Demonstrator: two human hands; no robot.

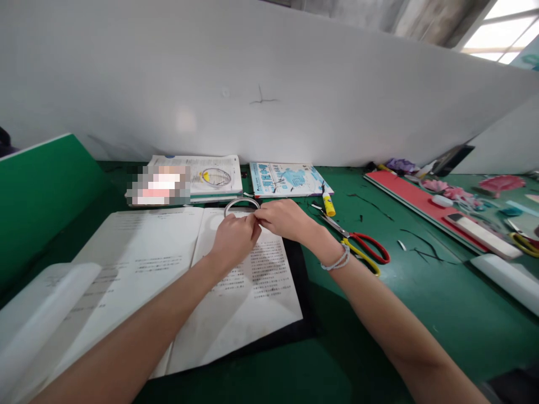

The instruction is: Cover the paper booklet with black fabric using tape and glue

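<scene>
Above the open book (236,314), my left hand (236,235) and my right hand (283,217) meet with fingertips together. Both are closed on a thin, pale grey ring (239,201), whose curved far side rises beyond the fingers; its lower part is hidden by them. Whatever lies between the pinched fingertips is too small to make out. To the right of my right wrist are scissors (347,235) with one red and one yellow handle. A yellow glue stick (328,204) stands just behind the scissor blades.
Behind the book lie two more books, one open (223,168) and one with a blue-and-white cover (290,178). A green board (46,196) slants up at left. Dark scraps (425,249) dot the green table (391,314). At right, a red board (412,196) lies near craft pieces.
</scene>
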